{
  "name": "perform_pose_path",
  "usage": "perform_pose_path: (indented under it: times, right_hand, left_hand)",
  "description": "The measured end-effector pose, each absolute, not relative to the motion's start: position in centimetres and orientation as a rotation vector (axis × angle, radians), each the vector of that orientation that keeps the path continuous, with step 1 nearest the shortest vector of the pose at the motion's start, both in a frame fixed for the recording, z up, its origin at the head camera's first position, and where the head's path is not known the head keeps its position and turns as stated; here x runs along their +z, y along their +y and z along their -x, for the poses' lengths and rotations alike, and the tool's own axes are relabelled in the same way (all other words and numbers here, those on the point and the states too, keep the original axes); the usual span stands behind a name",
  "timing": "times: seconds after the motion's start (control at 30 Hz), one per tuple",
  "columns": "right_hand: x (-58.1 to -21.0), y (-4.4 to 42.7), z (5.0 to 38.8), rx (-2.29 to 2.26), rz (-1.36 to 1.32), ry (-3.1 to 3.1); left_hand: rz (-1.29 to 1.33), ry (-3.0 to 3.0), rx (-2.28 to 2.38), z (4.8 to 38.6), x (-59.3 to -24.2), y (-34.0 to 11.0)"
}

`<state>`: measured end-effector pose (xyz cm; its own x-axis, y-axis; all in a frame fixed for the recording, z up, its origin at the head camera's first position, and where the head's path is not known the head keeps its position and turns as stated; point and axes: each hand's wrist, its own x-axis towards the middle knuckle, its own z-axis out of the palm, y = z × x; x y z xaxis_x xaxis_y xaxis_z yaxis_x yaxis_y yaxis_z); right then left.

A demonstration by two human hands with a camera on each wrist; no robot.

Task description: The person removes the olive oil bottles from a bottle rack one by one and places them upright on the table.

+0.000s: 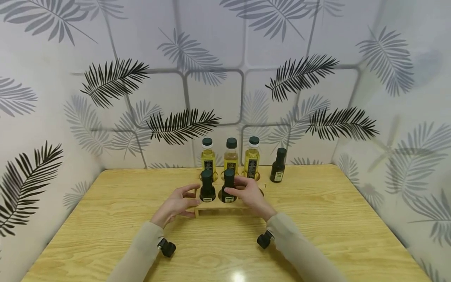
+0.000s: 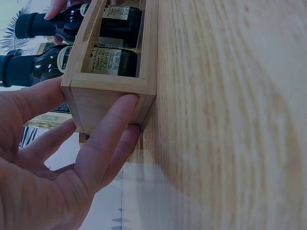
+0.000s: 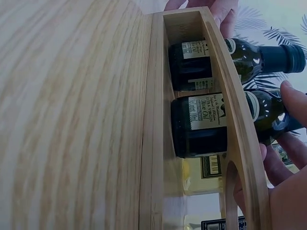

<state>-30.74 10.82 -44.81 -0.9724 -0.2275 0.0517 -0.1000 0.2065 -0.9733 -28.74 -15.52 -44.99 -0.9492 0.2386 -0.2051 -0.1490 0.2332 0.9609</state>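
A two-tier wooden bottle rack (image 1: 215, 204) stands on the table. Two dark olive oil bottles with black caps sit in its front row: the left bottle (image 1: 207, 184) and the middle bottle (image 3: 204, 115). My right hand (image 1: 251, 194) holds the middle bottle by its neck, thumb on the near side and fingers behind. At the rack's left end, my left hand (image 1: 177, 203) grips the wood, its thumb at the top edge and fingers against the end panel (image 2: 98, 105). Behind, in the back row, stand three yellow oil bottles: left (image 1: 208, 158), middle (image 1: 231, 156) and right (image 1: 251, 160).
Another dark bottle (image 1: 278, 166) stands upright on the table to the right of the rack. The wooden table (image 1: 218, 246) runs back to a wall (image 1: 215, 98) patterned with leaves. Part of a round hole in the rack shows beside my right hand.
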Motion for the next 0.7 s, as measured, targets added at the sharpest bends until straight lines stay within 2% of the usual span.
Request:
perform_pose_path:
  times: [0.23,0.7]
  right_hand:
    - [-44.79,10.70,30.85,-1.867,0.388,2.338]
    - [-44.36,10.67,30.72,-1.847,0.300,2.418]
  left_hand:
    - [-0.094,2.199,1.770,28.72,-44.99,-15.55]
    - [-0.069,2.200,1.772,28.76,-45.04,-15.42]
